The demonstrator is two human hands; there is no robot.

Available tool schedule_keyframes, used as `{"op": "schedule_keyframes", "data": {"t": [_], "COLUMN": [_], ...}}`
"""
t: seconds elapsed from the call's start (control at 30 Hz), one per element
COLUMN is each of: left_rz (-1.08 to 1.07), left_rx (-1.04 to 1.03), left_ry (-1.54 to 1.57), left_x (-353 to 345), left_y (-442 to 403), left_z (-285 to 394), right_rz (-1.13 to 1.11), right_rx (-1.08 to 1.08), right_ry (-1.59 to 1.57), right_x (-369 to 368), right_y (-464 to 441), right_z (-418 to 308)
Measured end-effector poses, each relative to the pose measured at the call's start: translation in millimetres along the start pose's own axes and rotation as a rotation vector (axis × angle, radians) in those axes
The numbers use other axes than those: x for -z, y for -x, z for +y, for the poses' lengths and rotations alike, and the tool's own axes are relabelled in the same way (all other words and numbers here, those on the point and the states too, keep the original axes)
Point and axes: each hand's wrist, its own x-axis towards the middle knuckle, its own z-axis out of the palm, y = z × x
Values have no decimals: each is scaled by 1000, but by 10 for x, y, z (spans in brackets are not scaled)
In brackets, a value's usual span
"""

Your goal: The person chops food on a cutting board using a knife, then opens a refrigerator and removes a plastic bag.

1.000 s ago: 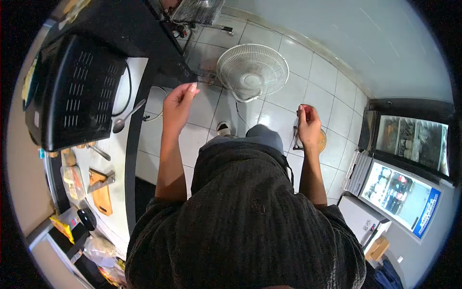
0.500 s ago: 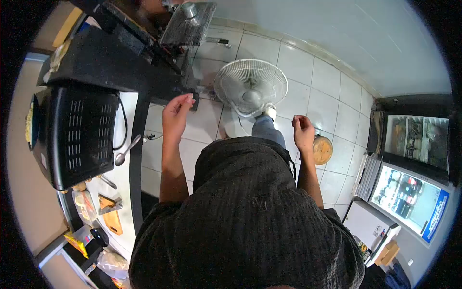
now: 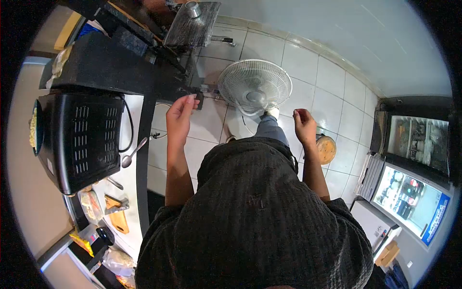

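Observation:
My left hand (image 3: 180,118) is raised in front of me on the left, over the tiled floor. Its fingers are curled, the thumb lies against them, and no object shows in it. On the other side my right hand (image 3: 304,126) hangs in the air with thumb and fingertips drawn together, also with nothing visible in it. A white-caged standing fan (image 3: 255,86) is on the floor ahead, between the hands and apart from both. Just beyond my right hand, lower down, is a round wooden-topped stool (image 3: 326,149).
On the left, a white counter (image 3: 134,126) holds a black oven (image 3: 91,139), a spoon (image 3: 134,153) and a wooden cutting board (image 3: 118,221). A dark shelf (image 3: 192,29) with a metal cup stands ahead. To the right is a lit drinks fridge (image 3: 404,197).
The view has shifted slightly, so the counter, fan and stool sit a little further right. Both hands keep nearly the same pose; neither has taken hold of anything visible.

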Motion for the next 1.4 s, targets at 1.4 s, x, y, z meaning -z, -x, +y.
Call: {"op": "schedule_keyframes", "data": {"t": [1.4], "left_rz": [-860], "left_rx": [142], "left_ry": [-122], "left_x": [-3497], "left_y": [423], "left_z": [24], "right_rz": [537], "right_rx": [-346], "right_ry": [-383], "right_x": [2125], "right_y": [1042], "right_z": [1060]}}
